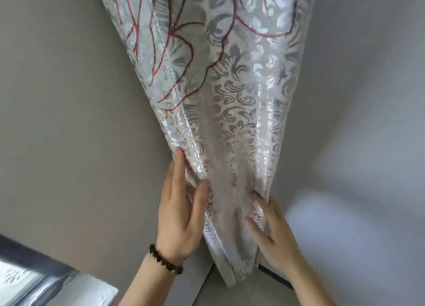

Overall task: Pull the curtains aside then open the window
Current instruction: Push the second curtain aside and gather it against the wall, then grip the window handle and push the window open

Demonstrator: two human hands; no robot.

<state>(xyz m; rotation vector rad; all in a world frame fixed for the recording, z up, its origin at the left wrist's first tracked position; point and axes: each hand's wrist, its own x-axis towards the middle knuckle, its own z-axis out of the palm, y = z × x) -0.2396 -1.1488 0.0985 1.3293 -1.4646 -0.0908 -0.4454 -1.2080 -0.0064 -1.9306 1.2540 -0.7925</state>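
Observation:
A silvery-grey patterned curtain point(230, 112) with dark red branch lines hangs bunched in the corner where two grey walls meet. My left hand point(181, 216), with a dark bead bracelet on the wrist, lies flat against the curtain's left edge, fingers stretched out and apart. My right hand point(273, 227) presses on the curtain's lower right side, fingers spread. Neither hand closes around the fabric. A dark window frame point(34, 263) with bright glass shows at the bottom left corner; its handle is out of sight.
Grey walls point(69, 121) stand to the left and right of the curtain. A white sill or ledge point(92, 289) runs below the window frame. Pale floor tiles point(259, 292) and a dark cable point(276, 277) lie under the curtain's hem.

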